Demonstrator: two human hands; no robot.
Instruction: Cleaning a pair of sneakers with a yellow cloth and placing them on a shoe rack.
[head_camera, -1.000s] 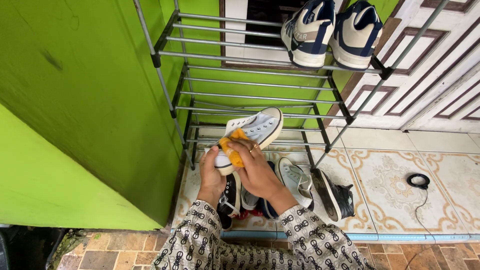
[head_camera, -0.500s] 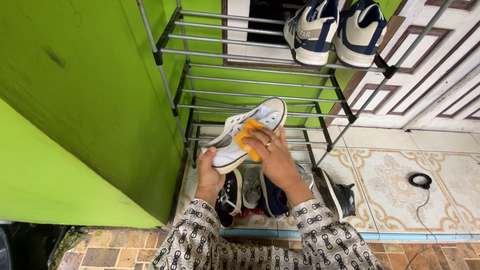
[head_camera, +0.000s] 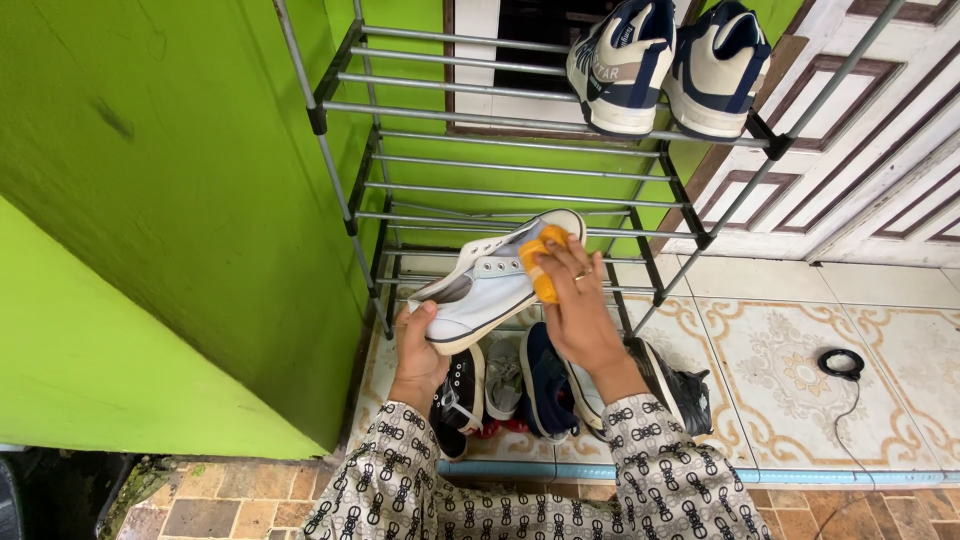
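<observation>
A metal shoe rack (head_camera: 520, 190) with grey bars stands against the green wall (head_camera: 180, 200). On its top shelf, at about 1 o'clock, sit two navy and cream sneakers (head_camera: 665, 65), side by side and touching. The lower shelves show only their bars.

Under the rack is a tiled floor (head_camera: 800, 350) with a swirly pattern. A pile of shoes (head_camera: 540, 385) lies on it at 6 o'clock, black, white and dark blue ones pushed close together. At 3 o'clock, well apart, lies a black coiled cable (head_camera: 838, 362).

Home entryway. Metal shoe rack (head_camera: 520, 150) against a green wall (head_camera: 180, 200), paneled door (head_camera: 860, 130) just right of it. Patterned floor tiles (head_camera: 780, 370) below the rack, sneakers (head_camera: 665, 65) on its top shelf.
</observation>
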